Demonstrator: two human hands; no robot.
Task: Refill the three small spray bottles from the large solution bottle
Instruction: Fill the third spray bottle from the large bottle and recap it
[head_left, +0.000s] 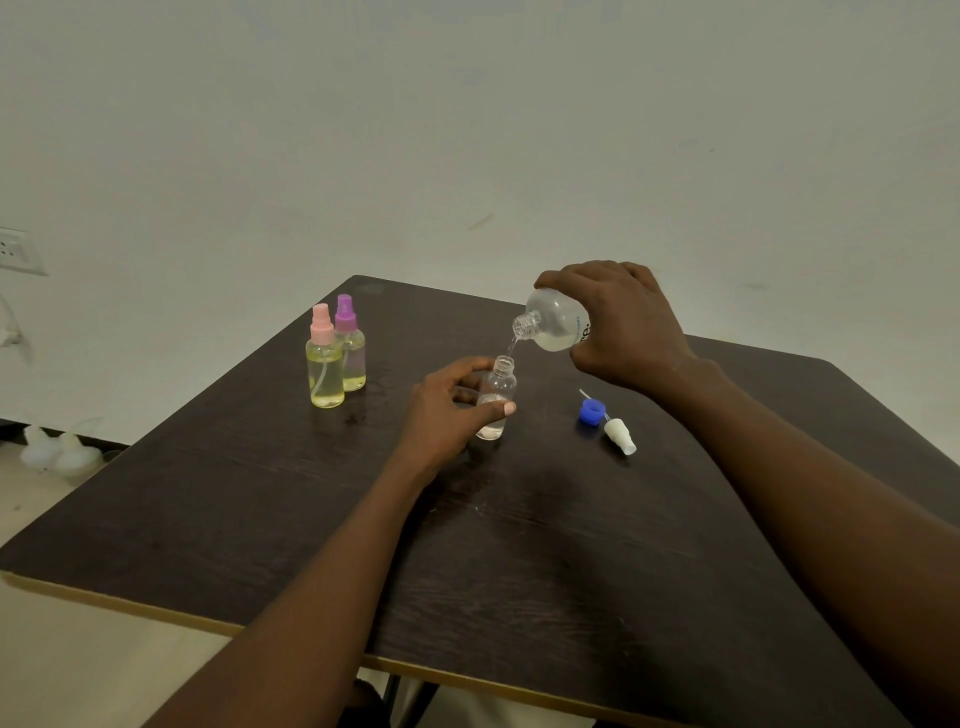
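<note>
My right hand (621, 325) grips the large clear solution bottle (553, 322), tilted with its open mouth down to the left. A thin stream falls from it into the uncapped small spray bottle (496, 397), which stands upright on the table. My left hand (449, 413) holds that small bottle between thumb and fingers. A little clear liquid lies in its bottom. Two more small spray bottles stand together at the left, one with a pink sprayer (324, 364) and one with a purple sprayer (352, 348); both hold yellowish liquid.
A blue cap (592, 411) and a white sprayer head (621, 436) lie on the dark wooden table (519, 545) to the right of the small bottle. White containers (57, 452) sit on the floor at the left by the wall, below a wall socket (15, 252).
</note>
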